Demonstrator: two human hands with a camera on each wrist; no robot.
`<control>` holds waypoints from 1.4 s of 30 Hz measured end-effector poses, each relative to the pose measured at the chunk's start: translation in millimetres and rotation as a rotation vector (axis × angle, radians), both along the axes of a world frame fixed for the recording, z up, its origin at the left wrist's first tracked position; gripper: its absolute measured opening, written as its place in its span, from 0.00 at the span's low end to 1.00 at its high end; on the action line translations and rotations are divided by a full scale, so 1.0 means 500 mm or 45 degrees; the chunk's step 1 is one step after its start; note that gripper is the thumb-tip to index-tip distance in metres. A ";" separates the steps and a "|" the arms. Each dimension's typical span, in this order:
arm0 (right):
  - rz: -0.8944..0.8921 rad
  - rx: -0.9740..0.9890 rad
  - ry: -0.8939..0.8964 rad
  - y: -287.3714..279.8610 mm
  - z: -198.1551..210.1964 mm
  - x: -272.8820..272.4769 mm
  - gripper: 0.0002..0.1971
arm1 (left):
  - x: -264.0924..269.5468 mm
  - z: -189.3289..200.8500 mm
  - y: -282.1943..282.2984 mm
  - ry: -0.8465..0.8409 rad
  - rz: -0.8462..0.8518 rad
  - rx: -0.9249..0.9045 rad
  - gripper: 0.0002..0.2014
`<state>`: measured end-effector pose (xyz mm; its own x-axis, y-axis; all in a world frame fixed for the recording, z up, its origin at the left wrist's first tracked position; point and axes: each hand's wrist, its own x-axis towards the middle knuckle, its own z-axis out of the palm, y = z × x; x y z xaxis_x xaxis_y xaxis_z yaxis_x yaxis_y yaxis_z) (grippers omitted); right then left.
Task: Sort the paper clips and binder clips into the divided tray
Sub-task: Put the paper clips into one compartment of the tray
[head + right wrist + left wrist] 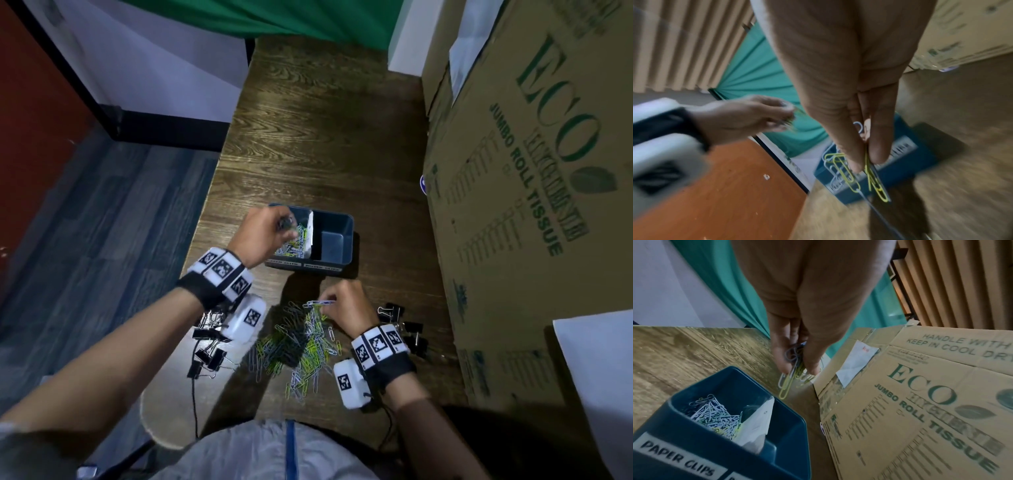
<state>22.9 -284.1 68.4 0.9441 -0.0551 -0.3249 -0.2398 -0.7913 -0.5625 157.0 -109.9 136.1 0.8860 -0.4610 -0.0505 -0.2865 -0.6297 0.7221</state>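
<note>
The dark blue divided tray [348, 236] stands mid-table, split by a white divider [309, 236]. Its left compartment, labelled PAPER CLIPS [678, 457], holds several paper clips [715, 413]; the right compartment looks empty. Over the left compartment my left hand [287, 233] pinches a bunch of paper clips [786, 386] that dangle from the fingertips. My right hand [325, 306] pinches a few yellow and white paper clips [842, 172] just above the loose pile of paper clips [298, 346] near the front edge. Black binder clips lie left [209, 346] and right [409, 330] of that pile.
A big cardboard box [531, 205] printed ECO JUMBO ROLL TISSUE walls off the table's right side close to the tray. The wooden table [325, 137] stretches on behind the tray. Its left edge drops to the floor [102, 222].
</note>
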 end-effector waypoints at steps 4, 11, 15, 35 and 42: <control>0.032 0.009 -0.086 0.002 0.073 0.056 0.03 | 0.053 -0.019 -0.027 0.048 0.049 0.077 0.16; -0.001 -0.034 -0.271 0.020 0.168 0.194 0.02 | 0.007 -0.120 0.026 0.053 0.189 0.242 0.10; -0.035 -0.048 -0.303 0.039 0.173 0.251 0.10 | -0.065 -0.186 0.056 0.164 0.103 0.320 0.10; 0.260 -0.336 0.473 0.030 -0.140 -0.088 0.49 | -0.249 -0.327 0.034 0.262 -0.495 0.833 0.50; 0.249 -0.364 0.236 0.071 -0.174 -0.108 0.31 | -0.273 -0.335 0.052 0.164 -0.468 0.664 0.33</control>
